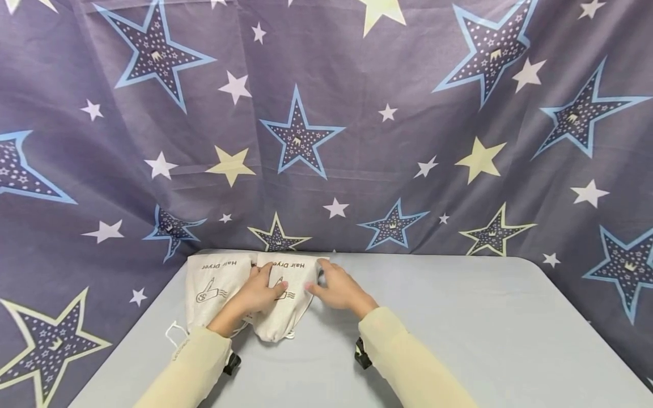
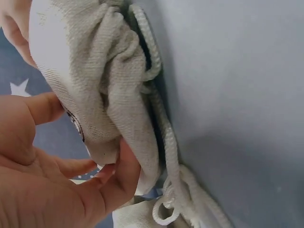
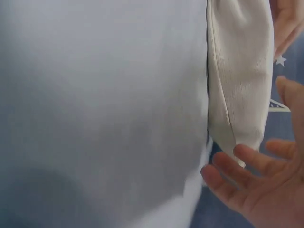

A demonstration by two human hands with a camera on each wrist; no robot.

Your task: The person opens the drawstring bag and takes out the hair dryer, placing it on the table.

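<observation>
Two off-white cloth drawstring bags printed "Hair Dryer" lie side by side at the table's back left. Along the inner edge of the right-hand bag (image 1: 271,326), my left hand (image 1: 257,292) holds on, its thumb over the printed face. The left wrist view shows the fingers (image 2: 124,178) tucked under the cloth of that bag (image 2: 90,71). Across from it, my right hand (image 1: 340,288) is at the bag's right edge, fingers spread and loosely bent around the far corner. The left-hand bag (image 1: 204,311) lies partly behind my left hand and forearm.
White cords (image 2: 164,128) trail from the bags onto the light grey-blue table (image 1: 433,334). A cord loop (image 1: 176,331) sticks out left of the left-hand bag. A star-patterned curtain (image 1: 326,187) hangs right behind the table's back edge.
</observation>
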